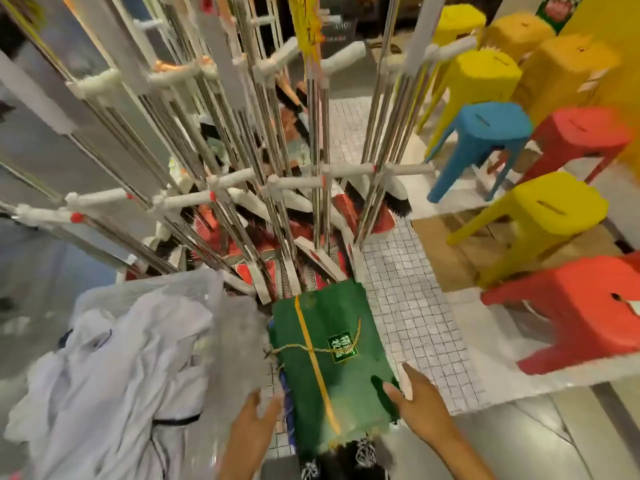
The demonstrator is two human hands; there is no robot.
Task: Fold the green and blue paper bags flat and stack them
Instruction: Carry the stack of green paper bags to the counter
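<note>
A flat green paper bag (329,362) with a gold stripe, gold cord and a small label lies on the tiled floor at bottom centre. A thin blue bag edge (288,407) shows under its left side. My left hand (254,415) is at the stack's left edge, fingers extended against it. My right hand (412,398) is at the right edge, with the thumb resting on the green bag's top and a finger along its side.
A rack of metal-handled brooms and mops (277,188) stands right behind the bags. A clear plastic sack of white cloth (114,368) sits at the left. Coloured plastic stools (588,313) line the right side. My shoes (363,452) are just below the bags.
</note>
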